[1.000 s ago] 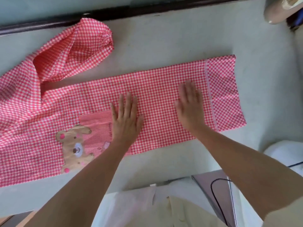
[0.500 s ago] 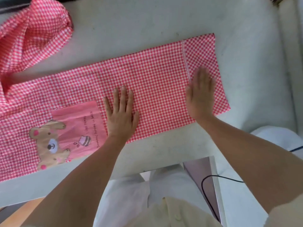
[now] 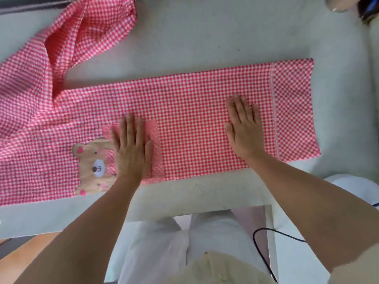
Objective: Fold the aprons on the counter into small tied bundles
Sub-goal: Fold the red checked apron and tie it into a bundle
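Here: red-and-white gingham cloth apron (image 3: 194,119) lies flat in a long folded strip across the pale grey counter (image 3: 205,37), under both hands. Left hand (image 3: 133,152) flat, fingers straight and close together, pressing the pink pocket patch (image 3: 156,140); tan bear appliqué (image 3: 92,167) just left of it. Right hand (image 3: 245,130) flat, fingers slightly spread, on the gingham short of the stitched hem band (image 3: 293,107). Loose bunched part of the apron lies beyond and left of the left hand. Black cable (image 3: 260,249) below the right forearm.
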Motion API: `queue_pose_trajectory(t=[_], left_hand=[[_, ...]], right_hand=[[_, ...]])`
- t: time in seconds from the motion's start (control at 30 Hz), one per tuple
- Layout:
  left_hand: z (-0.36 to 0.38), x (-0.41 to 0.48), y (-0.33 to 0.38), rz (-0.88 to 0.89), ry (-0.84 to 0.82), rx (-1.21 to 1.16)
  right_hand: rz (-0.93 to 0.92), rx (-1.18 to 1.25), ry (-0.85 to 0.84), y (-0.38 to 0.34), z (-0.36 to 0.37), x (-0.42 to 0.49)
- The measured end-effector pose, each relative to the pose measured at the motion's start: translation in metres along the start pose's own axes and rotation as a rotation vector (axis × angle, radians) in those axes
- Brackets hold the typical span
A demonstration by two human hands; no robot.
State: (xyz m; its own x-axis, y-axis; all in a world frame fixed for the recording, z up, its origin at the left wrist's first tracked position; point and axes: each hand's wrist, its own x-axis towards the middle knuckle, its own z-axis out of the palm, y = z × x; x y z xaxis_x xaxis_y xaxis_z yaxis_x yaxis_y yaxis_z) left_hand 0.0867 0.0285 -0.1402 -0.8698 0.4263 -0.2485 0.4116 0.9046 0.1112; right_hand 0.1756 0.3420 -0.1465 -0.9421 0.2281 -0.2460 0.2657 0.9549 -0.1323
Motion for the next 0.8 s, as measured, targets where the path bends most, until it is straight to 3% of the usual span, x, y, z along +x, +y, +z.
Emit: queue_pose_trajectory(t=[0.1, 0.23, 0.3, 0.4, 0.53, 0.63, 0.73, 0.8], left_hand=[[0.0, -0.009, -0.02, -0.06, -0.003, 0.003], [0.003, -0.008, -0.015, -0.077, 0.007, -0.028], [0.001, -0.008, -0.019, -0.042, -0.004, -0.014], [-0.002, -0.022, -0.061, -0.02, -0.013, -0.011], [0.0, -0.057, -0.146, -0.186, -0.025, -0.001], [-0.003, -0.077, -0.188, -0.135, -0.017, -0.014], [-0.005, -0.081, -0.197, -0.098, 0.005, -0.028], [-0.004, -0.081, -0.199, -0.088, 0.001, -0.046]], right_hand=[[0.068, 0.074, 0.075, -0.047, -0.003, 0.011], [-0.268, 0.16, 0.032, -0.176, 0.004, 0.015], [-0.334, 0.16, -0.019, -0.217, 0.015, 0.009], [-0.273, 0.109, -0.03, -0.225, 0.031, 0.001], [-0.306, -0.011, 0.0, -0.21, 0.034, 0.002], [-0.207, -0.02, 0.01, -0.217, 0.034, 0.003], [-0.068, -0.005, 0.034, -0.265, 0.029, 0.005], [-0.168, 0.083, 0.028, -0.323, 0.027, 0.006]])
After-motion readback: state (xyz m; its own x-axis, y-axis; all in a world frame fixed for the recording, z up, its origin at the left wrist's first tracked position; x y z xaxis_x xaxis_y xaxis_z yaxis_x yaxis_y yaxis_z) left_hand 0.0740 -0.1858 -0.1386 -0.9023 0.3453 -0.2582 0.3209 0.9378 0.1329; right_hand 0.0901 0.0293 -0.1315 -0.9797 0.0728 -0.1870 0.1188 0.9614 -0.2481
